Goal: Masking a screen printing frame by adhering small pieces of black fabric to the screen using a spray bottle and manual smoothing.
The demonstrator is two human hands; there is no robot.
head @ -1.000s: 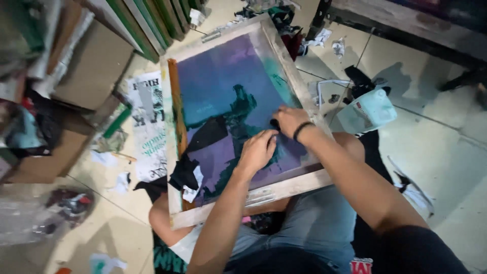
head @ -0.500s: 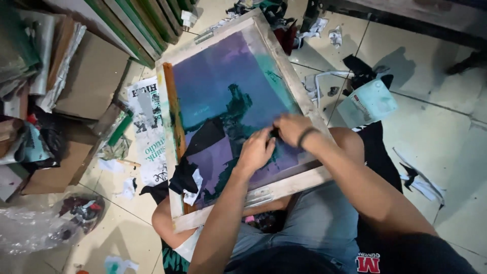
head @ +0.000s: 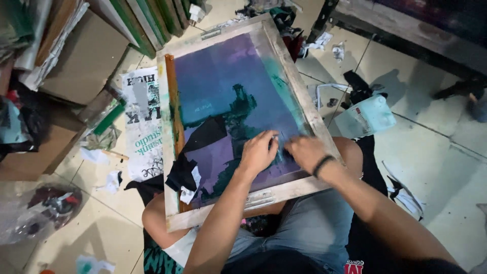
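Note:
A wooden-framed printing screen (head: 174, 152) rests tilted across my knees, its mesh (head: 218, 81) purple with teal stains. My left hand (head: 259, 151) and my right hand (head: 304, 152) meet on the lower right part of the mesh, fingertips pinched close together on something small that I cannot make out. A dark band circles my right wrist. A black cloth scrap (head: 188, 167) with a white piece lies on the mesh's lower left, beside a brown wooden strip (head: 172, 96) along the left inner edge.
Cardboard boxes (head: 83, 56) and stacked green-edged frames (head: 152, 20) stand at the upper left. Printed paper (head: 144, 127) lies left of the screen on the tiled floor. A pale plastic jug (head: 366, 116) lies at the right, near a dark table (head: 406, 25).
Both hands have shifted slightly toward the screen's right edge and drawn closer together. The view has moved in nearer to the screen.

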